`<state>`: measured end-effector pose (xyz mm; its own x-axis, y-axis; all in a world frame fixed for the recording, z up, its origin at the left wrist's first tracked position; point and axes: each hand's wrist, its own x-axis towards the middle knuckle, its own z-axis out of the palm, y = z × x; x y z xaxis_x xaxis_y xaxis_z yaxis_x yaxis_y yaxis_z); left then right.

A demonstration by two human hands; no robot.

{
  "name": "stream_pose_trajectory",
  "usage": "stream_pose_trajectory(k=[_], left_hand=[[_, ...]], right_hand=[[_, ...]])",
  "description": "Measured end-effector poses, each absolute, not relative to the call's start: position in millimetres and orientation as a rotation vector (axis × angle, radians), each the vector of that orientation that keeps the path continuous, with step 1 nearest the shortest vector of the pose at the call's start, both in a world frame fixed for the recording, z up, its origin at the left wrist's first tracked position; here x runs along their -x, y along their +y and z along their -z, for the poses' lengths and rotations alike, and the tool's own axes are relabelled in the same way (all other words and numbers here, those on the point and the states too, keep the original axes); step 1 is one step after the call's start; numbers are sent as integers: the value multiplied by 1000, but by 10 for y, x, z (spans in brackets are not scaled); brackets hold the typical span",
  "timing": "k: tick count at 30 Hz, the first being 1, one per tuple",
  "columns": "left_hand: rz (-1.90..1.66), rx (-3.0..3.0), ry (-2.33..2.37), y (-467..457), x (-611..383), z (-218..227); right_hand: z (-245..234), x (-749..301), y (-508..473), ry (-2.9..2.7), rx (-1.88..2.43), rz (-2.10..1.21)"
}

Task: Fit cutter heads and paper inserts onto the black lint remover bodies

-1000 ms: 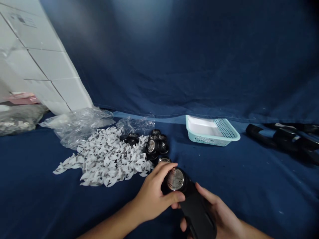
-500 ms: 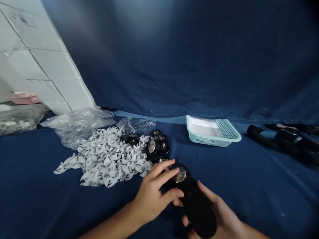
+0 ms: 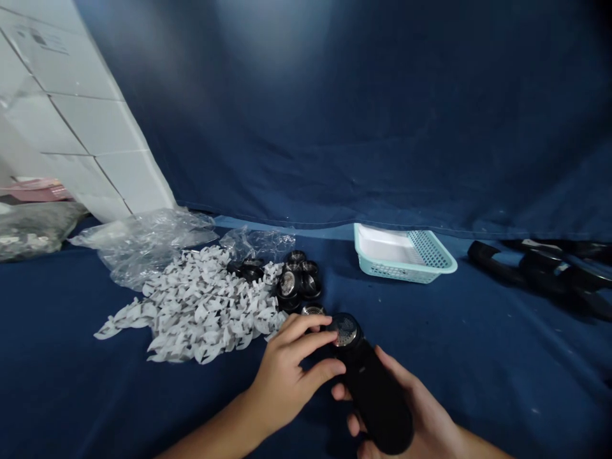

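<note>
My right hand (image 3: 421, 417) is wrapped round the lower body of a black lint shaver (image 3: 375, 392), held tilted above the blue cloth. Its round metal mesh head (image 3: 345, 330) points away from me. My left hand (image 3: 287, 370) grips the head end, with fingertips on the mesh cap and the thumb against the shaver's side. Just beyond my left fingers lies a cluster of black round mesh caps (image 3: 296, 284).
A heap of small white plastic pieces (image 3: 191, 309) lies left of the caps, with clear plastic bags (image 3: 143, 239) behind it. A light blue mesh basket (image 3: 404, 255) stands mid-right. Several black shaver bodies (image 3: 540, 271) lie at the far right. White boxes (image 3: 81, 127) lean at the left.
The shaver's head has tipped away from me, so the mesh face now shows edge-on. My left fingers have shifted over the cap. The right hand keeps its grip.
</note>
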<state>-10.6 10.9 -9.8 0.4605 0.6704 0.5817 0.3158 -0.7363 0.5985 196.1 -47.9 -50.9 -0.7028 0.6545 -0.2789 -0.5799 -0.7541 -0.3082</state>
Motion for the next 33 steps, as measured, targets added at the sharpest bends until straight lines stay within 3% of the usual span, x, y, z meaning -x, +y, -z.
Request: stream_pose_trajectory(k=[33], left_hand=[[-777, -2451, 926, 116, 109, 114]], right_hand=[[458, -1953, -495, -242, 635, -2403]])
